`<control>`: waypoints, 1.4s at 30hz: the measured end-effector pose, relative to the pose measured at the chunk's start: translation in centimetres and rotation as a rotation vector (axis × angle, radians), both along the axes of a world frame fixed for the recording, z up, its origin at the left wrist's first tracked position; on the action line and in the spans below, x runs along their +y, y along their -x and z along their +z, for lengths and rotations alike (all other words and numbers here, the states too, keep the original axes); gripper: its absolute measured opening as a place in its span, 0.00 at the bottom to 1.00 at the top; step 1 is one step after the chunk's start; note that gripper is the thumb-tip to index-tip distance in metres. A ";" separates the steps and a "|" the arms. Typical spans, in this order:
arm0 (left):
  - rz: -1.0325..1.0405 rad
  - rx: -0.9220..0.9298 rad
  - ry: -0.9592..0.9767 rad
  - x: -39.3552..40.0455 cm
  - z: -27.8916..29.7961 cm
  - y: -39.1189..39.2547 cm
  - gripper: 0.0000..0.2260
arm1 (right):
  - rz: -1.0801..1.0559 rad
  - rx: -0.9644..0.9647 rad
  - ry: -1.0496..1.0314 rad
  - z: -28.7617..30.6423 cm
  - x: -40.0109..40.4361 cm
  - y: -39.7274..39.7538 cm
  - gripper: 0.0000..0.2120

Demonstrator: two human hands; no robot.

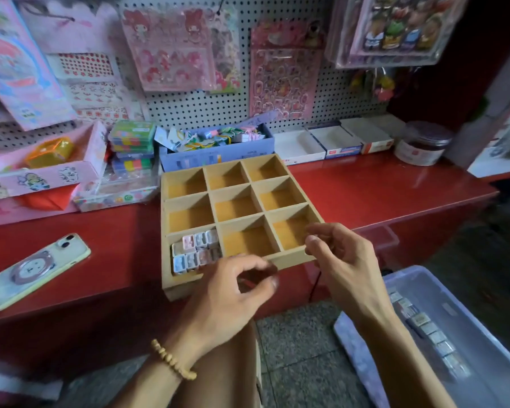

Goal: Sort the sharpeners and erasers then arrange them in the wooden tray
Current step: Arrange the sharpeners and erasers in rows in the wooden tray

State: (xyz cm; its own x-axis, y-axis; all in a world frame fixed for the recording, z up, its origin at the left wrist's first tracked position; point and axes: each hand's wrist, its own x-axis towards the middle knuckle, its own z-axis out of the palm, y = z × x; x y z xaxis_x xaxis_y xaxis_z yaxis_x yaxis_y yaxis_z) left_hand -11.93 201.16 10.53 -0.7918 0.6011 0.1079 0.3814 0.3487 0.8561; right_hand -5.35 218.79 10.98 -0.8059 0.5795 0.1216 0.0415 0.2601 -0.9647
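A wooden tray [292, 258] with nine compartments lies on the red counter. Its near-left compartment holds several small pastel sharpeners [196, 251]; the other compartments hold nothing. My left hand [233, 293] hovers over the tray's near edge with fingers loosely curled, nothing visible in them. My right hand [339, 260] is at the tray's near-right corner, fingers relaxed and bent, holding nothing that I can see. At lower right, a clear plastic bin [465, 319] holds a row of several more small sharpeners [427, 328].
A phone [36, 270] lies on the red counter [380, 189] at left. Behind the tray stand a blue box of mixed stationery [215, 156], stacked colourful eraser packs [133, 145], white open boxes [330, 144] and a jar [421, 144]. Sticker sheets hang on the pegboard [227, 104].
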 end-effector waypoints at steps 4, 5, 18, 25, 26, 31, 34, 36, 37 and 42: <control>-0.073 -0.001 0.057 3.1 -0.9 -4.1 0.08 | -0.114 0.016 -0.018 -0.9 2.8 -4.5 0.07; -0.110 -0.004 0.056 4.1 -1.1 -5.1 0.06 | -0.149 0.013 -0.035 -1.1 3.5 -5.9 0.08; -0.368 -0.259 0.167 18.5 -10.9 -13.7 0.08 | -0.472 -0.330 0.077 -13.7 13.2 -19.0 0.08; -0.441 -0.059 0.353 26.8 -19.5 -10.5 0.10 | -0.451 -0.558 0.130 -23.8 19.3 -17.9 0.06; -0.453 -0.010 0.377 27.7 -20.9 -9.7 0.09 | -0.421 -0.595 0.118 -25.8 20.2 -17.1 0.06; -0.483 0.171 0.559 30.0 -26.5 -6.4 0.12 | -0.140 -0.802 0.024 -36.3 22.9 -13.9 0.25; -0.487 0.240 0.641 30.2 -28.5 -5.3 0.14 | 0.002 -0.873 -0.056 -41.2 23.7 -12.5 0.36; -0.495 0.316 0.662 30.2 -29.5 -5.1 0.15 | 0.120 -0.894 -0.120 -43.8 24.1 -11.9 0.45; -0.492 0.359 0.659 30.3 -29.8 -5.1 0.15 | 0.182 -0.900 -0.160 -45.1 24.2 -11.7 0.49; -0.378 0.477 0.614 30.9 -30.8 -5.9 0.11 | 0.307 -0.790 -0.402 -49.9 23.8 -12.2 0.46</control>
State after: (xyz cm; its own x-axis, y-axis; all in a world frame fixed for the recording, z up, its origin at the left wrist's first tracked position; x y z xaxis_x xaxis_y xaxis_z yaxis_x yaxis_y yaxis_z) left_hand -6.07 232.01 -20.28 -0.4799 0.8758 -0.0520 0.8357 0.4744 0.2767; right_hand 6.82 242.63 -38.87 -0.8512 0.3611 -0.3808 0.5203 0.6761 -0.5218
